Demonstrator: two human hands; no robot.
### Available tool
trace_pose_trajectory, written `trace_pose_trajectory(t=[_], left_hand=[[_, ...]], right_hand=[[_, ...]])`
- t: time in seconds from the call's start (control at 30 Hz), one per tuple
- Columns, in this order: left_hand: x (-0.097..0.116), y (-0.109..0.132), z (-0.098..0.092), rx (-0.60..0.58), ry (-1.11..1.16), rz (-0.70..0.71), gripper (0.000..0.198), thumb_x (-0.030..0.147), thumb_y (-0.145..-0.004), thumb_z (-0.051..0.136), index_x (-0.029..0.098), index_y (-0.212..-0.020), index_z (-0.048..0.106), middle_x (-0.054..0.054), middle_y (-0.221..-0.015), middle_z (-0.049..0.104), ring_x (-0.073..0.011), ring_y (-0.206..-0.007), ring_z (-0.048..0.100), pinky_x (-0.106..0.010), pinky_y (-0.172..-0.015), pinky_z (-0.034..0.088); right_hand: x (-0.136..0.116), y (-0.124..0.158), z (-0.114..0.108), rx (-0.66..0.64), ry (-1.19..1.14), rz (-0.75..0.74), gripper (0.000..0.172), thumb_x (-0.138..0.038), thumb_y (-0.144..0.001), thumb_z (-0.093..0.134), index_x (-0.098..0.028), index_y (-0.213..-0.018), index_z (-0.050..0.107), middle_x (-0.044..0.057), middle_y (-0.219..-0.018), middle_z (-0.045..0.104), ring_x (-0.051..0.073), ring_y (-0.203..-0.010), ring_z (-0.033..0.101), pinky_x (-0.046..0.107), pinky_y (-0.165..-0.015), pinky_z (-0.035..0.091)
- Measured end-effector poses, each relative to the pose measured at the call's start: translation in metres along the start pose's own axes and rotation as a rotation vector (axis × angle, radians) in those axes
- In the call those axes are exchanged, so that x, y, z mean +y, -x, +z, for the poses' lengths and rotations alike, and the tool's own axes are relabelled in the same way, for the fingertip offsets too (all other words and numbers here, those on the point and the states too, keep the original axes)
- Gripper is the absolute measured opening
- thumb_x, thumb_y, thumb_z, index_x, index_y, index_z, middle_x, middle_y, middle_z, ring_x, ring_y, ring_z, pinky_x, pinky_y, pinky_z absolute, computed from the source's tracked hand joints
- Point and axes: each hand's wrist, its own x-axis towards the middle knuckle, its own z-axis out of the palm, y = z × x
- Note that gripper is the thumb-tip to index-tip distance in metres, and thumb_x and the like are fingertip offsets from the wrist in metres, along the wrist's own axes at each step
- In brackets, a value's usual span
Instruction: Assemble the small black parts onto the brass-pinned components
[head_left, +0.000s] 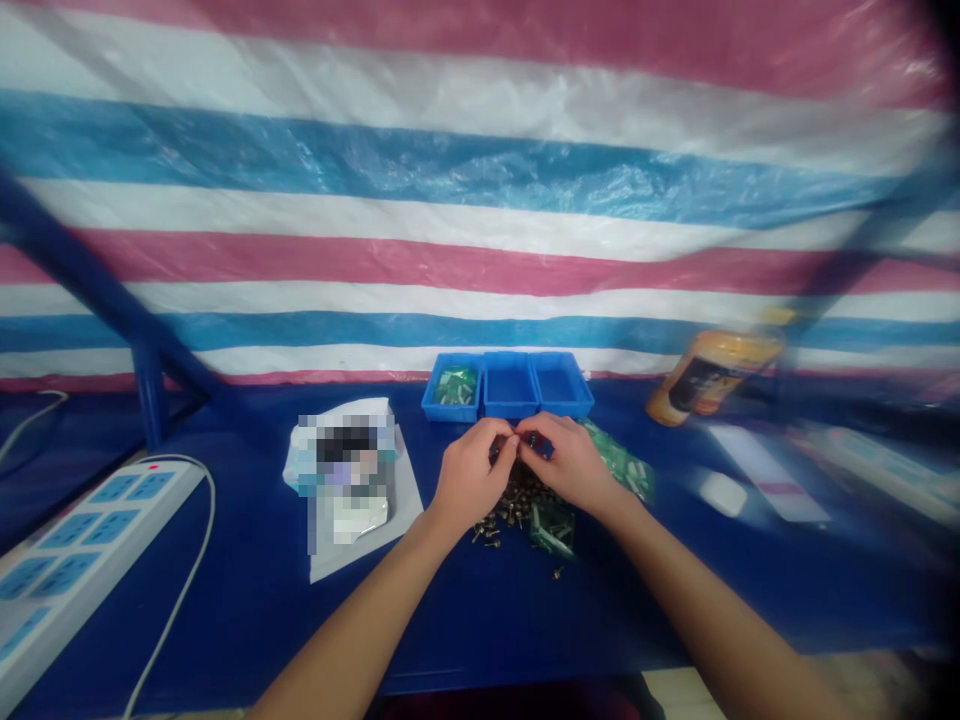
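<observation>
My left hand (480, 470) and my right hand (564, 462) meet fingertip to fingertip at the middle of the blue table. Both are closed in a pinch, and what lies between the fingertips is too small to make out. Under and just in front of them spreads a pile of small brass-coloured screws (512, 508). A small green-tinted bag with silvery pieces (553, 530) lies at the pile's near right edge. More green bags (621, 462) lie beyond my right wrist. One loose screw (557, 573) sits nearer to me.
Three blue bins stand behind my hands; the left bin (452, 412) holds green bags. A white power strip (97, 535) with a cable lies left, near papers (405, 500). At right are a jar (712, 375), a white case (722, 493) and a phone-like slab (769, 475).
</observation>
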Motion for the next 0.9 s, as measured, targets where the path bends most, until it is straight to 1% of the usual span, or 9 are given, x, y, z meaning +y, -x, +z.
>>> trace_pose_trajectory(t=[0.1, 0.17, 0.33, 0.53, 0.67, 0.77, 0.83, 0.9], left_hand=[[0.0019, 0.0003, -0.0003, -0.017, -0.049, -0.043, 0.009, 0.028, -0.096, 0.051, 0.024, -0.096, 0.059, 0.001, -0.085, 0.069, -0.0154, -0.073, 0.065, -0.027, -0.069, 0.048], [0.0034, 0.0004, -0.0007, -0.025, -0.073, -0.04, 0.01, 0.029, -0.096, 0.052, 0.024, -0.095, 0.06, 0.002, -0.079, 0.069, -0.0151, -0.07, 0.065, -0.027, -0.067, 0.047], [0.0058, 0.0013, -0.0009, -0.004, -0.055, 0.005, 0.014, 0.029, -0.096, 0.05, 0.023, -0.097, 0.062, 0.0, -0.086, 0.071, -0.015, -0.075, 0.066, -0.026, -0.068, 0.047], [0.0053, 0.0027, -0.0005, 0.052, -0.001, -0.029, 0.015, 0.031, -0.096, 0.052, 0.022, -0.099, 0.064, 0.0, -0.084, 0.071, -0.0142, -0.071, 0.065, -0.026, -0.068, 0.049], [0.0077, 0.0008, -0.0015, 0.086, 0.039, -0.067, 0.016, 0.03, -0.096, 0.051, 0.022, -0.097, 0.065, 0.0, -0.083, 0.072, -0.0144, -0.071, 0.066, -0.025, -0.068, 0.05], [0.0088, -0.0008, -0.0018, 0.124, 0.033, -0.094, 0.016, 0.03, -0.096, 0.052, 0.022, -0.096, 0.065, 0.0, -0.084, 0.072, -0.0141, -0.071, 0.066, -0.025, -0.067, 0.049], [0.0082, -0.0016, -0.0016, 0.145, 0.02, -0.106, 0.015, 0.031, -0.095, 0.053, 0.022, -0.095, 0.065, 0.0, -0.085, 0.072, -0.0143, -0.071, 0.065, -0.025, -0.068, 0.049], [0.007, -0.002, -0.0013, 0.163, 0.011, -0.12, 0.015, 0.031, -0.095, 0.053, 0.022, -0.094, 0.065, -0.001, -0.085, 0.071, -0.0145, -0.071, 0.065, -0.025, -0.067, 0.048]], right_hand=[[0.0, 0.0001, 0.0007, 0.0, -0.003, 0.007, 0.009, -0.02, -0.088, 0.059, -0.023, -0.095, 0.065, 0.003, -0.092, 0.071, 0.019, -0.083, 0.064, 0.032, -0.077, 0.042], [-0.0005, 0.0001, 0.0007, -0.006, -0.008, 0.02, 0.009, -0.02, -0.087, 0.06, -0.023, -0.094, 0.065, 0.003, -0.091, 0.071, 0.02, -0.082, 0.064, 0.032, -0.077, 0.043], [-0.0029, -0.0006, -0.0009, 0.004, -0.08, 0.063, 0.008, -0.02, -0.085, 0.061, -0.023, -0.091, 0.066, 0.004, -0.089, 0.07, 0.02, -0.081, 0.064, 0.031, -0.073, 0.046], [-0.0034, -0.0022, -0.0042, 0.019, -0.166, 0.083, 0.007, -0.027, -0.089, 0.062, -0.023, -0.089, 0.068, 0.004, -0.086, 0.07, 0.02, -0.077, 0.064, 0.031, -0.07, 0.047], [-0.0026, -0.0038, -0.006, 0.007, -0.258, 0.101, 0.012, -0.029, -0.091, 0.062, -0.023, -0.085, 0.069, 0.003, -0.083, 0.071, 0.019, -0.077, 0.065, 0.03, -0.071, 0.047], [-0.0023, -0.0046, -0.0074, -0.02, -0.316, 0.138, 0.015, -0.033, -0.092, 0.06, -0.023, -0.089, 0.07, 0.003, -0.086, 0.072, 0.019, -0.077, 0.065, 0.03, -0.071, 0.047], [-0.0016, -0.0044, -0.0077, -0.047, -0.337, 0.179, 0.02, -0.036, -0.094, 0.056, -0.022, -0.087, 0.067, 0.001, -0.078, 0.069, 0.017, -0.07, 0.062, 0.028, -0.066, 0.044], [0.0, -0.0038, -0.0071, -0.084, -0.346, 0.227, 0.03, -0.04, -0.097, 0.05, -0.021, -0.077, 0.062, -0.001, -0.066, 0.061, 0.015, -0.061, 0.055, 0.026, -0.06, 0.04]])
